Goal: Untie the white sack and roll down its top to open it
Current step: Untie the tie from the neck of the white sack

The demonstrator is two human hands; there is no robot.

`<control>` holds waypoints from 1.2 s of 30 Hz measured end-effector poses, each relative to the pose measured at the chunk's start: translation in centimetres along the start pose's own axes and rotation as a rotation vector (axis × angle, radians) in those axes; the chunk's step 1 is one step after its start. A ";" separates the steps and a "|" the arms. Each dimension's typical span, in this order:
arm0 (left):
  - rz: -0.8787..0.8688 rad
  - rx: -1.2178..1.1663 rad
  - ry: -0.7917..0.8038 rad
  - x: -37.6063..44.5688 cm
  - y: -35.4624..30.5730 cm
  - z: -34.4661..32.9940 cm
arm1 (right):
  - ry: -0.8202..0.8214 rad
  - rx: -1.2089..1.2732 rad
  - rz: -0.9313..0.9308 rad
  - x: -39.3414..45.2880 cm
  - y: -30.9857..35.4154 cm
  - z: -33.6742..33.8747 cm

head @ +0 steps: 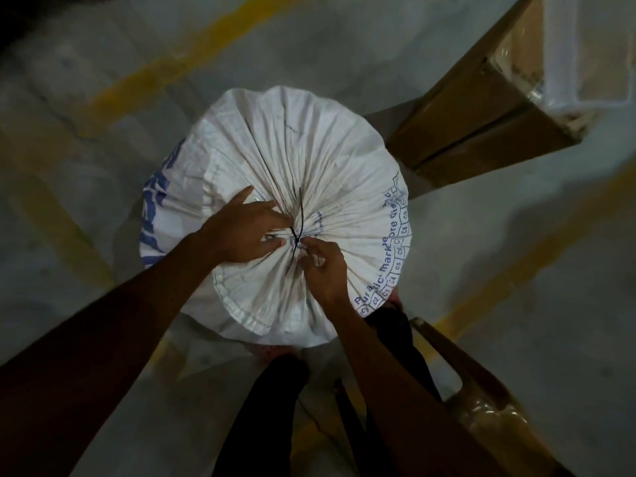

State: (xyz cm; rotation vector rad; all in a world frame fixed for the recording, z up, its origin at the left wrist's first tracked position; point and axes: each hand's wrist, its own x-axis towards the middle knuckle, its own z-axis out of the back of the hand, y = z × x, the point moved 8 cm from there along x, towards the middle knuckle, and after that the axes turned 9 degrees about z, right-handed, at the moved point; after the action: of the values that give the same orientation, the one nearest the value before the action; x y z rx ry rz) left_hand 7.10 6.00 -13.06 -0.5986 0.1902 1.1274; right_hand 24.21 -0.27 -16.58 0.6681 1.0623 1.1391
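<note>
A full white woven sack (309,149) with blue print stands upright on the floor below me, seen from above. Its top is gathered into pleats that meet at a thin black tie (298,218) near the middle. My left hand (246,232) lies flat on the gathered cloth just left of the knot, index finger stretched out, thumb pressed beside the tie. My right hand (321,266) comes in from the lower right and pinches the tie at the knot with thumb and fingertips.
The grey concrete floor (103,166) carries yellow painted lines. A tall cardboard box (481,108) stands at the upper right with a clear plastic bin (585,46) on it. Another taped cardboard box (488,418) sits at the lower right beside my legs.
</note>
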 end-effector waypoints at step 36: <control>0.403 -0.382 -0.342 0.7 -0.2 0.3 | 0.392 0.472 0.005 -0.6 -2.0 2.1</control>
State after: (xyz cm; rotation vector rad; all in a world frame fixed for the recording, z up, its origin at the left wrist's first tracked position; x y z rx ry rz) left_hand 7.58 6.69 -13.07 -0.7105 -0.2161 1.6568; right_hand 26.90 -1.32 -17.27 0.8312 1.6948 1.0529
